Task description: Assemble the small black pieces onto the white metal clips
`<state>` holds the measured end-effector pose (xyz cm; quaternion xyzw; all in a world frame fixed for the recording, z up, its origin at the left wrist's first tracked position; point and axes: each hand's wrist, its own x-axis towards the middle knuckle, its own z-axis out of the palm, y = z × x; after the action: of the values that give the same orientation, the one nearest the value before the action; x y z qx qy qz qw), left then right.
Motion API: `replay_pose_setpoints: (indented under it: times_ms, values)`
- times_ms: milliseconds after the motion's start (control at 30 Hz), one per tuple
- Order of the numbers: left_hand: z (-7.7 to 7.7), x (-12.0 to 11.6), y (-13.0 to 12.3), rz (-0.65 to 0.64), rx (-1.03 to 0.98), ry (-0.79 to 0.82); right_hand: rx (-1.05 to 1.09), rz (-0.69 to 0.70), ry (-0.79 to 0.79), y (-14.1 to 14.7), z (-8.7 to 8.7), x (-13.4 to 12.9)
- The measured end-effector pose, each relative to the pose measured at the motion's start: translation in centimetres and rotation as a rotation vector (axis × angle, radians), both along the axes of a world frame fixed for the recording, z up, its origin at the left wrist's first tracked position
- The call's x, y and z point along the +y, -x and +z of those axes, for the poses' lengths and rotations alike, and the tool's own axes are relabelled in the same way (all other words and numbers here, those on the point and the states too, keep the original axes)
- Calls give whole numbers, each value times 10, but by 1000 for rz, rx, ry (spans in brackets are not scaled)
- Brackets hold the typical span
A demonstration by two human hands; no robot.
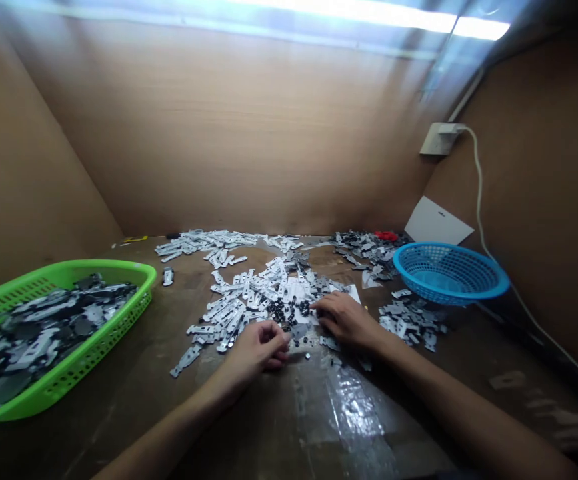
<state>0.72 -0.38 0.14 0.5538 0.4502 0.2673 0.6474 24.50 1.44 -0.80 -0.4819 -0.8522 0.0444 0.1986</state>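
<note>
My left hand is closed in a pinch at the near edge of the pile, holding a small flat metal plate that juts out to the right. My right hand reaches into a heap of small round black pieces, its fingers bent and drawn together at the heap's right side. Whatever lies between those fingertips is too small to make out. Many silvery stamped metal strips lie loose just left of the heap. One round piece sits apart, near my left fingertips.
A green basket full of metal parts stands at the left. On the right is a blue round basket, with small metal pieces before it. Darker parts lie behind. A white cable hangs from a wall socket.
</note>
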Motion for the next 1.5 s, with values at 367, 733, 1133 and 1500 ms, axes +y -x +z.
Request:
replay_pose_setpoints:
  times_ms: [367, 733, 1133, 1500]
  values:
    - [0, 1, 1, -32, -34, 5, 14, -92, -2, 2, -3, -1]
    - [0, -1, 4, -22, -40, 91, 372, 1, 95, 5, 12, -6]
    - [-3, -1, 4, -33, -3, 105, 517, 38, 97, 18, 21, -19]
    - [-1, -1, 5, -1, -105, 145, 371, 196, 31, 20, 15, -21]
